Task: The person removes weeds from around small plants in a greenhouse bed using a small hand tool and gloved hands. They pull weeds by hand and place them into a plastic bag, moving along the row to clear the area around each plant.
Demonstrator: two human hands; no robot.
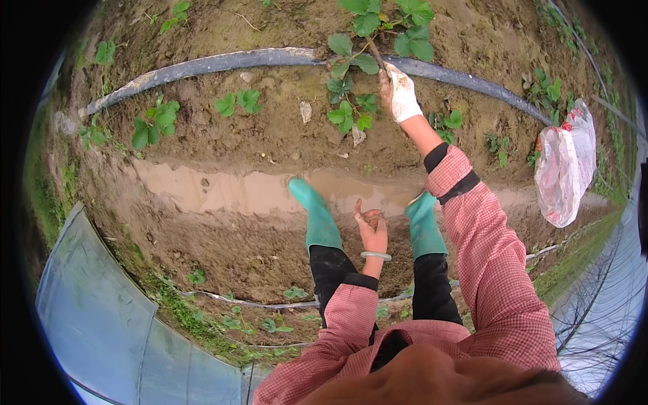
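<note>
My right hand (401, 96), partly covered by a muddy white glove, grips a thin brown stick-like tool (375, 53) on the soil bed. The tool's far end is hidden among the leaves of a strawberry plant (367, 23). A dark irrigation hose (243, 59) runs along the bed, passing right beside that hand. Just below the hose grows another leafy strawberry plant (342, 116). My left hand (373, 223) hangs between my knees, muddy, with the index finger stretched out and the others loosely bent. Nothing shows in it.
My green rubber boots (321, 220) stand in a furrow of muddy water (238, 192). A crumpled plastic bag (559, 172) lies at the right. Small strawberry plants (157, 121) dot the bed at the left. Behind me runs a second planted row (273, 326) beside plastic sheeting (101, 309).
</note>
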